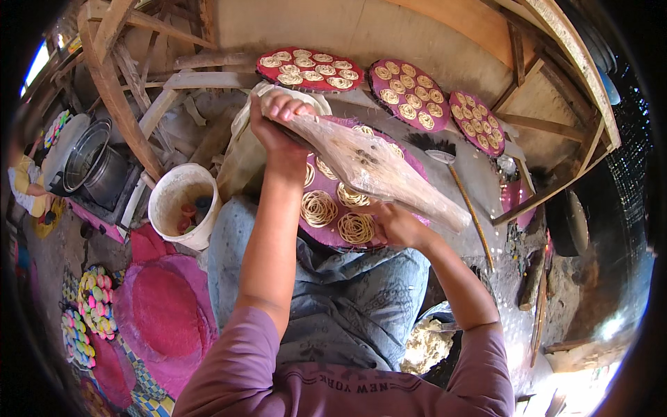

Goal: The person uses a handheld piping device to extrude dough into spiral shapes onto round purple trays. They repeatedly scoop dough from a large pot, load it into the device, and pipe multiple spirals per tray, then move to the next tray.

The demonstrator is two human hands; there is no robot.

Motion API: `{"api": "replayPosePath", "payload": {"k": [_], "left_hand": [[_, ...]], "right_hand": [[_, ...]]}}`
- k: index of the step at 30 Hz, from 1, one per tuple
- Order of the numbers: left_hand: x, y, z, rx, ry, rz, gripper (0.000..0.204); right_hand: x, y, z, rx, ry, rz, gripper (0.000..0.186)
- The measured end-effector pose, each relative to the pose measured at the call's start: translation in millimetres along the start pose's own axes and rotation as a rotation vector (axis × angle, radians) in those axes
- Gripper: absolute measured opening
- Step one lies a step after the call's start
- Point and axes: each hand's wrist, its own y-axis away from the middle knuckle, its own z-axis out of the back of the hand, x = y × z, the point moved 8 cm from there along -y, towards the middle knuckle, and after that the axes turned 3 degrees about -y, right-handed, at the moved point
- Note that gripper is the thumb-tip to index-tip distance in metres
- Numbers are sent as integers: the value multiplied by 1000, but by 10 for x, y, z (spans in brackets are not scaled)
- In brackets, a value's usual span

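Observation:
My left hand (276, 124) grips the far end of a long flour-dusted wooden press (375, 170) that slants across my lap. At the press's near side, my right hand (397, 224) sits at the edge of a round magenta woven tray (321, 236). Several pale coiled noodle spirals (319, 208) lie on that tray, partly hidden under the press. My knees in blue jeans are below the tray.
Three more magenta trays (410, 94) with spirals lean against the back wall. A white bucket (182, 205) stands at my left, with metal pots (87, 156) beyond it. Pink and patterned mats (163, 316) lie on the floor. A brush (445, 156) and a dough bowl (425, 345) are right.

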Motion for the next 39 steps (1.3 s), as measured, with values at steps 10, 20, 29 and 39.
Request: {"api": "replayPosePath", "payload": {"k": [10,20,29,39], "left_hand": [[839,-279,-28,-58,-274,185,57],[1214,-96,650,-407,-292,107,39],[1381,-135,378,-493,-256,87,23],[1451,51,576,-522,-192,106,28]], "right_hand": [[338,949,768,-2,-370,-193,78],[322,1113,1014,-303,196,-497,80],[594,1297,1236,-466,256,-495,79],[377,1454,1204,-474,246,-544,72]]}}
